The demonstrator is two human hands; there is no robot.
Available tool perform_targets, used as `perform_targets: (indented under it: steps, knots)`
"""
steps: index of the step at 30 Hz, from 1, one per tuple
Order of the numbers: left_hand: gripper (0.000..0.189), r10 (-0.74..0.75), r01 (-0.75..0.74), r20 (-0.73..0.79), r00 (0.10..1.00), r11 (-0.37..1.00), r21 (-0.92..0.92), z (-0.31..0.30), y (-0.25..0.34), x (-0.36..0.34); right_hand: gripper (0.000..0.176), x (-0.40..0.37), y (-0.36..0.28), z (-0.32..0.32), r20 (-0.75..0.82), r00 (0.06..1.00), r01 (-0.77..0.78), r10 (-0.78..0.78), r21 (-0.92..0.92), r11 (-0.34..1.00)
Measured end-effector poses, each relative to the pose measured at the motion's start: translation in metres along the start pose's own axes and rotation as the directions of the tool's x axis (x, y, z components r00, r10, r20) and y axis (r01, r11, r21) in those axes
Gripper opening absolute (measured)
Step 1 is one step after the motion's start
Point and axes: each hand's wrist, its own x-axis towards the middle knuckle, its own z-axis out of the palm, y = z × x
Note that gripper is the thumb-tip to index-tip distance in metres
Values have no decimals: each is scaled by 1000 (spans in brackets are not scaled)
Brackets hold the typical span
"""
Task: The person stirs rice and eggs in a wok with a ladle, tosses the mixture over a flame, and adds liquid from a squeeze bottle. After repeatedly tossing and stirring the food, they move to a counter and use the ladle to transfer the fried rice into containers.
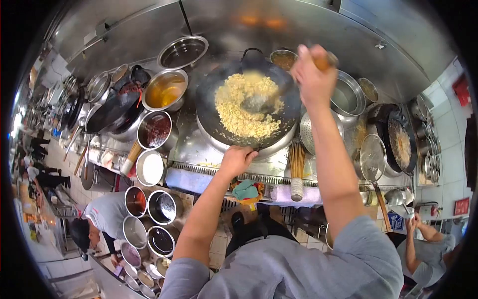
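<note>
A large black wok (209,107) sits on the burner, holding yellow fried rice (249,127) that looks mixed with egg. My left hand (238,160) grips the wok's near rim, fingers closed on it. Above the wok's right side, my right hand (314,74) is wrapped round the wooden handle end (326,61) of a ladle. The ladle's head (256,103) is down in the rice and smeared by motion, so its exact shape is hard to make out.
Right of the wok are a perforated skimmer (318,132), a bamboo brush (297,174) and a metal pot (348,92). Left stand an oil pot (165,89) and a sauce pot (154,129). Co-workers are at the left (107,217) and right (428,249).
</note>
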Motion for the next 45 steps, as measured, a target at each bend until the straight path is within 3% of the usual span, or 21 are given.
perform_targets:
  steps: [2, 4, 8, 10, 11, 13, 18, 19, 22, 23, 26, 29, 32, 35, 36, 38, 39, 40, 42, 44, 45]
  knots:
    - [26, 38, -39, -15, 999, 998, -43, 1, -5, -5, 31, -37, -18, 5, -47, 998, -39, 41, 52, 998]
    - [24, 28, -27, 38, 999, 999, -24, 0, -4, 0, 30, -68, 8, -3, 16, 1000, 23, -22, -99, 995]
    - [24, 75, -75, 10, 997, 997, -18, -12, 20, -5, 33, -28, 62, -13, -226, 972, 110, -70, 169, 979]
    - [25, 216, -216, -1, 976, 975, -49, 3, -5, 3, 33, -67, 64, 3, -341, 932, 137, -123, 17, 990]
    - [26, 135, -132, 36, 990, 988, -75, 13, -14, 10, 33, -89, 62, 7, -359, 929, 108, -90, 31, 994]
    - [27, -1, 2, 79, 997, 1000, -12, 18, -10, 6, 32, -117, 27, 4, -373, 926, 88, -60, 58, 994]
    - [31, 168, -168, 47, 985, 986, -16, -78, 90, -42, 35, -58, -117, -16, -285, 938, -141, 194, 198, 970]
    - [33, 250, -250, -5, 968, 968, -13, -85, 94, -39, 35, -51, -113, -15, -240, 963, -75, 124, 206, 976]
    - [31, 185, -185, -8, 983, 983, -5, -23, 52, -14, 26, -60, -34, 22, -438, 899, -53, 24, -55, 997]
    - [31, 189, -189, -12, 982, 982, -6, 0, 39, -27, 22, -66, -6, 24, -461, 886, -68, 49, -23, 997]
    - [35, 90, -80, 65, 994, 987, -139, 17, 53, -100, 25, -72, -15, 19, -370, 929, 33, -1, 79, 996]
    - [34, 120, -106, 198, 973, 991, -81, -75, 108, -71, 29, -52, -80, 17, -229, 933, -266, 277, 80, 961]
    - [36, 151, -139, 153, 977, 986, -87, -93, 97, -6, 29, -50, -112, 29, -274, 959, -61, 76, 63, 996]
    - [37, 74, -73, 70, 995, 997, -17, 13, 27, -34, 27, -71, -7, 32, -355, 932, 65, -74, -38, 997]
    - [37, 58, -55, 163, 985, 998, -23, 19, 31, -59, 27, -80, 11, 25, -364, 922, 141, -131, 3, 990]
    - [33, 95, -72, 184, 978, 989, -132, 11, 54, -107, 28, -80, -13, 18, -361, 925, 139, -118, 34, 990]
    - [31, 62, -21, 320, 945, 991, -131, -22, 82, -112, 28, -79, -35, 17, -291, 956, -10, 33, 79, 997]
    - [32, 122, -90, 308, 944, 989, -115, -53, 102, -106, 29, -76, -62, 18, -218, 960, -154, 175, 108, 982]
    - [33, 99, -88, 241, 965, 994, -58, -114, 123, -56, 28, -71, -110, 23, -205, 967, -147, 149, 26, 989]
    - [37, 141, -118, 169, 975, 983, -140, -95, 94, -7, 28, -72, -105, 30, -158, 986, -49, 59, 67, 997]
    - [37, 140, -117, 168, 976, 983, -140, -64, 70, -8, 28, -71, -75, 39, -241, 971, -28, 12, -63, 998]
